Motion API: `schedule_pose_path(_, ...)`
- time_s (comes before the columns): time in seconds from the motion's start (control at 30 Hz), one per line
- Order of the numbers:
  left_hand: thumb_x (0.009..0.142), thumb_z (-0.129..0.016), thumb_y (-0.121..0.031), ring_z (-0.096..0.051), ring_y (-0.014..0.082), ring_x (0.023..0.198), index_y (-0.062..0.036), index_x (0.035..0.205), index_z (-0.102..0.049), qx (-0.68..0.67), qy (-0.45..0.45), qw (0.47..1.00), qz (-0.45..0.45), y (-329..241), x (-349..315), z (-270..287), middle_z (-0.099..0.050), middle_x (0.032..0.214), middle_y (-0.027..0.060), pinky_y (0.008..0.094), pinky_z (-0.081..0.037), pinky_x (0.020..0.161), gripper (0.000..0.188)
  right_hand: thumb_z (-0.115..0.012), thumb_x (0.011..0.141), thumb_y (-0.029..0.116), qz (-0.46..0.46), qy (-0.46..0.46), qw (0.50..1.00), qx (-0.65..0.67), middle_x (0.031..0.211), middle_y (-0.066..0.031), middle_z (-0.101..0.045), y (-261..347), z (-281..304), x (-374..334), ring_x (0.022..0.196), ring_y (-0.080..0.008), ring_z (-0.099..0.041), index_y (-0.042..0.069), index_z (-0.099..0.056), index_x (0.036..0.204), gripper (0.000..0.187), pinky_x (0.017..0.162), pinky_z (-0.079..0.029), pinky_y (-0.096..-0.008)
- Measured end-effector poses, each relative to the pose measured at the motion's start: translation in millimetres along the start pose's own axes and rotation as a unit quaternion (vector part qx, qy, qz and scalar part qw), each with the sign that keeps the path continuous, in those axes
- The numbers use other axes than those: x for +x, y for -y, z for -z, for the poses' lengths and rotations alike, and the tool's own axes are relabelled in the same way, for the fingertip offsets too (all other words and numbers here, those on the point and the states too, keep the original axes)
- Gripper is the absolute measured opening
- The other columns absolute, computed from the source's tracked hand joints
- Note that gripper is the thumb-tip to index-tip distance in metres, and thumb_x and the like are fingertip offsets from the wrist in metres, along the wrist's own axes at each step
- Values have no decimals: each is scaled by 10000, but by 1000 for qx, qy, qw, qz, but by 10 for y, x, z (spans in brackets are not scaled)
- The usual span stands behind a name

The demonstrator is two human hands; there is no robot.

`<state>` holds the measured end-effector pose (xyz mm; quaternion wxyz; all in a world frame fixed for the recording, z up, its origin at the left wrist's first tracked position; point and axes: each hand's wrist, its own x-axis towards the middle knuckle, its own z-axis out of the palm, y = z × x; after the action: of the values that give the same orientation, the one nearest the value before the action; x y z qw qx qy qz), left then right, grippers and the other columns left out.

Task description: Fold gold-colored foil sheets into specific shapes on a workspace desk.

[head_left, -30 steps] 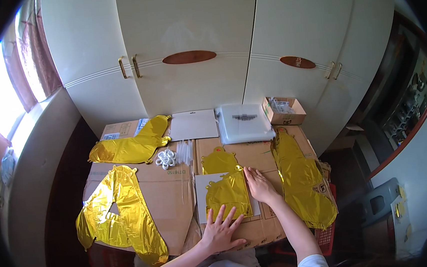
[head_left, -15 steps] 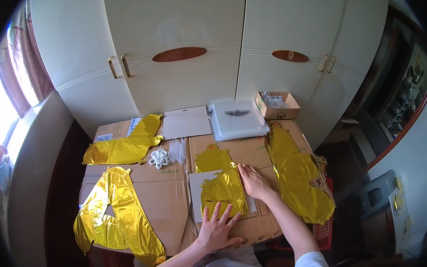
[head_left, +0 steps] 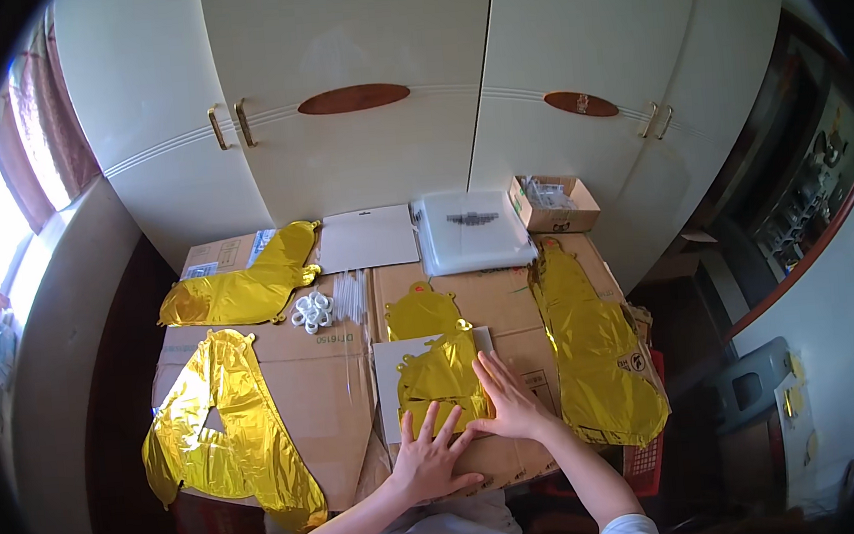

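Note:
A gold foil balloon (head_left: 442, 374) lies folded over a pale card (head_left: 388, 391), and its upper part sticks out beyond the card's far edge. My left hand (head_left: 432, 459) has its fingers spread, with the tips on the near edge of the foil. On the foil's right edge rests my right hand (head_left: 510, 403), flat with the fingers stretched out and its thumb by the left hand's fingers. A flat A-shaped gold foil balloon (head_left: 256, 391) is at the left, another gold foil balloon (head_left: 234, 298) lies behind it, and a long one (head_left: 600, 359) is at the right.
Flattened cardboard (head_left: 320, 376) covers the table. White ribbon rolls (head_left: 312, 313) and clear straws (head_left: 351, 298) lie left of centre. Behind stand a blank card (head_left: 370, 239), a stack of clear plastic bags (head_left: 474, 248) and an open cardboard box (head_left: 556, 219), before cabinet doors (head_left: 359, 162).
My right hand has slid down the right edge of the folded foil, toward me and my left hand. The left hand stays nearly in place.

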<state>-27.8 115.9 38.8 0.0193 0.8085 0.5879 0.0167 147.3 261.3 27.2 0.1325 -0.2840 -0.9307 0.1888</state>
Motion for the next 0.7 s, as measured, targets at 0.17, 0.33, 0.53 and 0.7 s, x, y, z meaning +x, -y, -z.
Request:
schedule_pose_path(0.17, 802, -411, -769, -231, 423, 1394, -253, 1487, -307, -23, -20, 1000, 3, -17, 6, 24, -311, 1508, 139, 707, -170, 1036, 864, -677, 780, 553, -61, 54, 996, -36, 1564, -196, -119, -139, -84, -62, 1462, -311, -96, 47, -73, 1510, 1074, 1170, -102, -496)
schedule_pose_path(0.33, 801, -414, -768, -229, 427, 1394, -244, 1492, -295, -18, -11, 1000, 2, -8, 5, 5, -306, 1511, 138, 709, -164, 1038, 875, -654, 796, 559, -54, 64, 995, -46, 1565, -186, -135, -170, -86, -66, 1460, -304, -114, 46, -85, 1509, 1046, 1175, -101, -475)
schedule_pose_path(0.53, 804, -413, -764, -226, 422, 1397, -241, 1485, -309, -21, -13, 1000, 5, -8, 5, -2, -305, 1514, 130, 708, -162, 1041, 865, -654, 809, 533, -73, 63, 995, -12, 1552, -153, -216, -215, -49, -95, 1451, -281, -166, 47, -149, 1506, 989, 1169, -120, -470)
schedule_pose_path(0.7, 810, -410, -754, -229, 405, 1403, -246, 1476, -327, -10, -4, 1000, 7, -12, 1, 46, -305, 1519, 115, 698, -174, 1046, 842, -656, 836, 414, -86, -15, 996, -32, 1462, -128, -369, -147, -60, -63, 1332, -300, -349, 87, -302, 1456, 786, 1101, -240, -475)
